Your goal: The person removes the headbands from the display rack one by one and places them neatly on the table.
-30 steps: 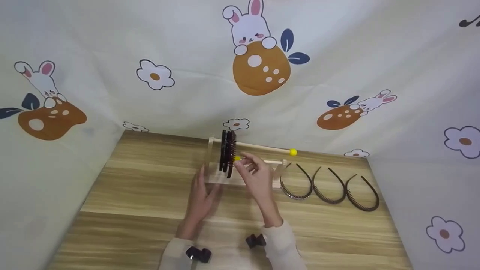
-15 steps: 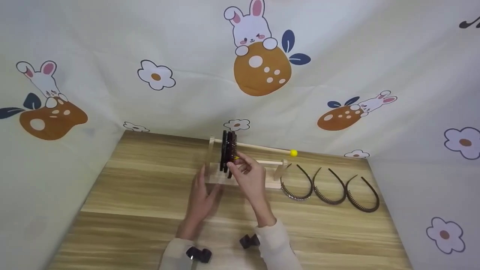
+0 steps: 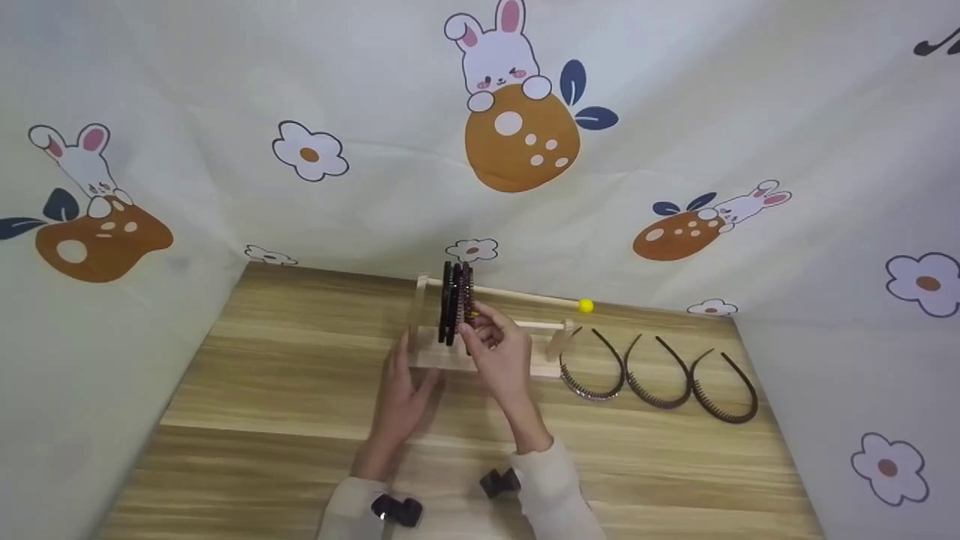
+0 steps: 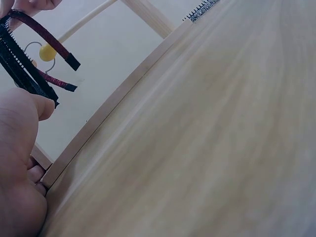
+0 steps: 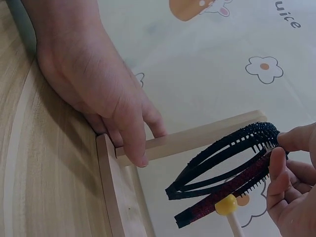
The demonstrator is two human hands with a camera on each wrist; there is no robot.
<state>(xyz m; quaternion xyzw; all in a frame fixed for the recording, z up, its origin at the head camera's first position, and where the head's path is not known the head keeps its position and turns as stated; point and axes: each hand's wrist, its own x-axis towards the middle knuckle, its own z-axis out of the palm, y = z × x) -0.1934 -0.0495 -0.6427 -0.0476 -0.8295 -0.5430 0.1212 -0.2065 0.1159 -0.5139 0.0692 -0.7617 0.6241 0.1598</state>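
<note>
The right hand (image 3: 501, 354) pinches a dark red headband (image 5: 207, 205), just beside the black headbands (image 3: 447, 304) near the left end of a wooden rack (image 3: 545, 364); the left hand (image 3: 401, 401) grips that end, thumb and fingers on either side of the post; three headbands (image 3: 660, 402) lie in a row on the bench (image 3: 262, 390), right of the rack.

Light: muted, cool and diffuse, direction hard to tell; soft shadow on the tabletop (image 5: 49, 187) under the left fingers (image 5: 131, 133). Glare: one glint (small, white) on the dark wrist device (image 3: 409, 511), behind those fingers. Focus: left wrist view soft, tabletop grain smeared well away from the fingers.
</note>
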